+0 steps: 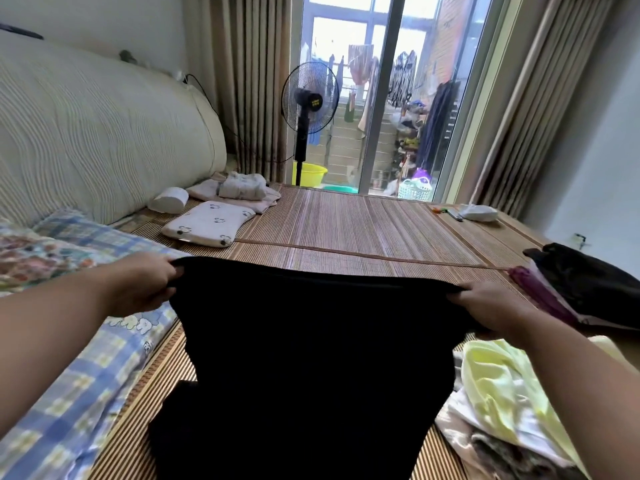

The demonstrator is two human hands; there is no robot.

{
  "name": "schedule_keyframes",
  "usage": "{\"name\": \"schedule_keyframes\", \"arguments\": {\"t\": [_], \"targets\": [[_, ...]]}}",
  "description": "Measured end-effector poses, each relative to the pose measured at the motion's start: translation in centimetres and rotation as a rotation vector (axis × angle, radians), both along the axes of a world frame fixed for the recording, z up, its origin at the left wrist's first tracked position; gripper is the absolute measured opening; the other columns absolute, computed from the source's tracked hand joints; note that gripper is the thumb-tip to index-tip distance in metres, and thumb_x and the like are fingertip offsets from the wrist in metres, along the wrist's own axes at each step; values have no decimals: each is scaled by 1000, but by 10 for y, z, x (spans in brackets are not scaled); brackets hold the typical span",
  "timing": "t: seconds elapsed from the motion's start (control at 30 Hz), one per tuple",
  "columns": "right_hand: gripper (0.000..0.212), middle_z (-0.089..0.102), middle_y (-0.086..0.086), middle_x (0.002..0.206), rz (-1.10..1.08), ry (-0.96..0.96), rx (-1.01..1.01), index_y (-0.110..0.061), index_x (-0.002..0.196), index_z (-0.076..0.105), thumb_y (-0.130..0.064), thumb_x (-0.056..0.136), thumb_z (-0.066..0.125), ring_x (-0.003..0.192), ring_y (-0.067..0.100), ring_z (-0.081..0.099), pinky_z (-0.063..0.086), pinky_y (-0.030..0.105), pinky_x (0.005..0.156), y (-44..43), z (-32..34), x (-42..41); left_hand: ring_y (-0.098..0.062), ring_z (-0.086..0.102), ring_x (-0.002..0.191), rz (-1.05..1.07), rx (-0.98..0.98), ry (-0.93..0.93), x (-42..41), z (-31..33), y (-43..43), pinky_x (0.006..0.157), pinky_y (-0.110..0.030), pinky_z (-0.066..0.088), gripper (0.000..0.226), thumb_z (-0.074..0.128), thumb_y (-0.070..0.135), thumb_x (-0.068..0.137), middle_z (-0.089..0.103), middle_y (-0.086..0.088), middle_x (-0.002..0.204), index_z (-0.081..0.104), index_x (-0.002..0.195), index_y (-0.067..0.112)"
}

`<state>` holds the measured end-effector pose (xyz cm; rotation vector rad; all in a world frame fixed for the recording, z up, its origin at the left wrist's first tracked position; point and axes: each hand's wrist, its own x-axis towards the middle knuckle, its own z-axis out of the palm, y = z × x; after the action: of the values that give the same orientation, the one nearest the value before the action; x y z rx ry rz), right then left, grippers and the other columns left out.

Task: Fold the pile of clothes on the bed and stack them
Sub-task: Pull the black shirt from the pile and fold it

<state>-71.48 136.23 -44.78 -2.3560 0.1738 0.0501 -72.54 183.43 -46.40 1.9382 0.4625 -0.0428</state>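
Observation:
A black garment [304,355] hangs spread out in front of me above the bamboo mat of the bed [346,223]. My left hand [145,282] grips its upper left corner. My right hand [491,306] grips its upper right corner. The top edge is stretched fairly straight between the two hands, and the lower part drapes down onto the mat. A loose pile of clothes [495,393], pale yellow and white on top, lies at my lower right. Further right lie dark and purple clothes [585,285].
A blue checked blanket [79,375] lies along the left. A small white pillow [207,223], a tissue roll [169,199] and folded pale clothes [242,188] lie near the large headboard cushion [97,133]. A standing fan [308,98] is by the balcony door.

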Motion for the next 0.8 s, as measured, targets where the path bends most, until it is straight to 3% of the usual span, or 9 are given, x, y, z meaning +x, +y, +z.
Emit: {"name": "schedule_keyframes", "arguments": {"t": [0.07,0.13,0.2,0.27,0.4,0.57,0.67,0.73,0.8], "targets": [[16,66,-1,66,-42,31,340,-16,105,60,-22,100,46,54,17,65,42,21,46,15,5,5,-21,66,66,62,-233,-126,7,15,-11,49,-27,55,16,41,2,100,60,-11,91,54,96,10],[24,72,4,101,-50,-44,567,-18,119,58,-19,101,43,83,23,70,44,33,68,28,19,17,-23,61,79,65,-261,-296,18,38,-22,56,-27,55,15,41,2,101,59,-15,98,53,100,10],[31,65,5,118,-39,-215,684,-19,127,56,-16,100,43,113,30,61,37,44,87,42,41,24,-20,51,68,81,-55,-484,28,65,-28,53,-25,46,11,42,8,101,55,-12,83,52,106,8],[30,60,7,123,-18,-392,684,-24,124,57,-15,98,44,127,32,50,38,46,91,56,70,29,-22,43,64,167,147,-650,38,95,-32,54,-28,34,19,44,16,99,49,-9,77,53,109,2],[30,69,2,107,11,-613,710,-29,116,62,-11,99,46,102,16,64,44,41,81,63,118,28,-5,37,62,237,353,-832,39,146,-33,46,-7,33,33,38,14,100,53,-13,93,50,126,-2],[25,67,-7,98,85,-650,528,-20,114,65,-7,97,51,80,-5,63,48,11,69,52,108,10,3,36,66,201,382,-830,13,147,-22,60,-11,35,33,40,13,98,48,5,86,52,128,6],[32,70,-3,89,137,-571,423,-21,97,69,3,93,48,85,13,65,48,26,81,45,71,-5,0,42,68,99,380,-771,-16,100,-18,62,-13,38,22,43,11,97,51,0,97,50,113,25],[31,70,6,87,140,-444,361,-16,99,68,6,91,48,83,25,61,45,39,82,39,35,-20,-9,46,68,-37,286,-686,-41,57,-17,64,-17,39,18,46,7,97,54,-2,93,57,104,19],[29,68,10,83,140,-307,303,-8,100,68,10,90,47,77,29,57,45,39,76,31,-5,-39,-21,45,70,-148,222,-526,-66,11,-16,66,-28,36,14,49,4,97,56,-7,78,62,96,7]]}}
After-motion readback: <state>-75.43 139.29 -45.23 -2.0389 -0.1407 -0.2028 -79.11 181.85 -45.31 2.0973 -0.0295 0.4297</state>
